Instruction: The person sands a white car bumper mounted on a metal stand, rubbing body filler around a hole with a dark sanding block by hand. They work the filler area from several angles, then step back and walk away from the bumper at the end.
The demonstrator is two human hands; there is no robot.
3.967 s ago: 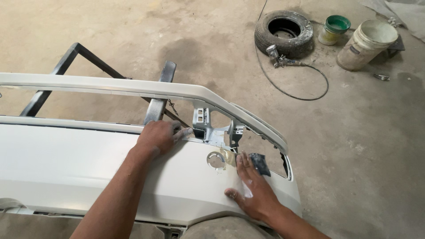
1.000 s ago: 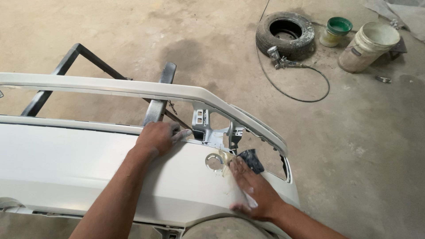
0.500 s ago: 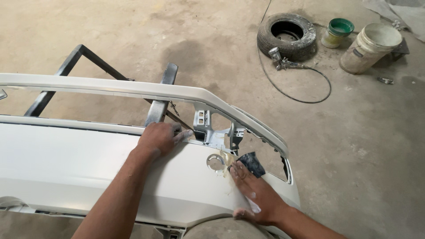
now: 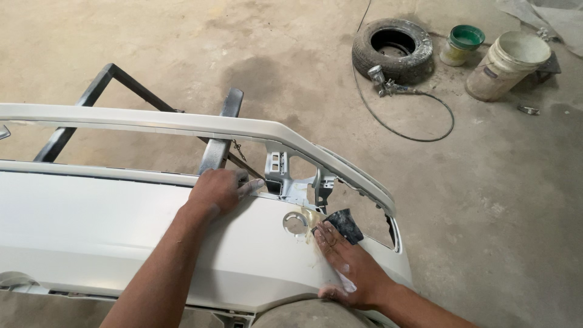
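Hand sanding a white car bumper on a metal stand

Right hand (image 4: 349, 267) presses a dark sanding pad (image 4: 344, 223) flat, fingers spread, at 3 o'clock of the round hole (image 4: 295, 222); left hand (image 4: 215, 189), fingers curled, grips the bumper (image 4: 91, 225) edge; the pad might snag that hole.

Head view, daylight-like, even and fairly bright; no single hard source visible, light appears diffuse from above. Shadows soft and short: a faint one under the tyre (image 4: 393, 50), a darker band beneath the white bumper (image 4: 109, 225) along its lower edge. Mild sheen on the bumper's curved face, no blown-out glare; the pale bucket (image 4: 509, 64) rim is close to overexposed. Concrete floor (image 4: 516, 200) reads flat, with a dark stain at upper centre. Focus acceptable throughout; slight softness on the right hand (image 4: 349, 267) and left hand (image 4: 214, 189). Slight wide-angle bowing of the bumper's upper rail toward the left edge. Some compression grain in the floor texture.
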